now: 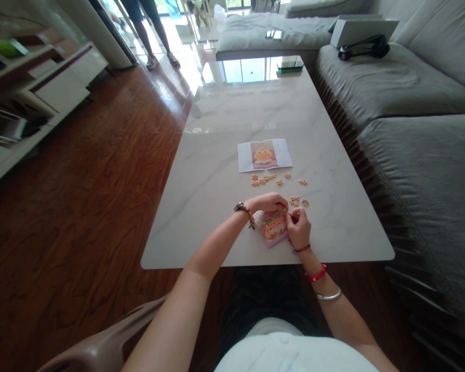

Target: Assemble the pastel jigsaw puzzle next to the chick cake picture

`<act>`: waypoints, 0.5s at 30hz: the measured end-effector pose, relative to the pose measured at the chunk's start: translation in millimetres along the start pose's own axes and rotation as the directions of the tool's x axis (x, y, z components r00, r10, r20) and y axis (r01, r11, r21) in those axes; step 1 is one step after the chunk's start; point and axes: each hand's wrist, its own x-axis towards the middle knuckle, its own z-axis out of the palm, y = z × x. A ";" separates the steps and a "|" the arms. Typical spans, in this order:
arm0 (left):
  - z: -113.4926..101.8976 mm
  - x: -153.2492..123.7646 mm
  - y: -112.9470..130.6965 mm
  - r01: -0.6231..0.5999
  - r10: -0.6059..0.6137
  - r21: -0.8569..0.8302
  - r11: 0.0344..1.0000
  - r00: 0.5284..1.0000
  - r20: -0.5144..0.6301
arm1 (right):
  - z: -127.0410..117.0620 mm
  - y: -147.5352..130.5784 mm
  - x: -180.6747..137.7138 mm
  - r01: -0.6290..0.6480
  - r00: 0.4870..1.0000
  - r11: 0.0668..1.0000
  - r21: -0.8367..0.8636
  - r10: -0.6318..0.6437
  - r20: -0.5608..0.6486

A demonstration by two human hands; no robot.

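A partly covered jigsaw puzzle [274,230] with a purple lower edge lies near the front of the table. Over its upper part reaches my left hand [271,201], fingers bent and pinched together. My right hand [299,227] is closed at the puzzle's right edge, its fingertips meeting those of the left. Whatever small thing is between the fingertips is too hidden to make out. Just beyond the hands are loose jigsaw pieces [294,200], and several more orange pieces [263,180] lie farther up. A creased sheet with a printed picture [264,155] of a yellow figure lies behind them.
All this rests on a glossy white marble-look table [201,206]. A phone-like dark device [290,66] lies at its far end. A grey sofa [422,155] runs along the right; a plastic chair [101,346] is at lower left. Another person's legs [149,31] stand beyond.
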 end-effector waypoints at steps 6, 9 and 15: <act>1.8 0.8 -3.5 0.020 -0.023 -0.097 0.995 1.000 -0.020 | 0.4 0.6 -0.9 -0.034 0.999 0.999 0.040 0.035 -0.024; -1.4 1.2 -0.6 0.018 -0.018 -0.105 0.994 1.000 0.009 | -0.5 3.1 2.7 -0.037 0.999 0.998 0.058 0.036 0.024; -9.7 5.9 6.8 0.003 0.001 -0.043 0.999 0.995 0.104 | -5.3 11.6 12.2 -0.046 0.984 0.995 0.089 0.030 0.175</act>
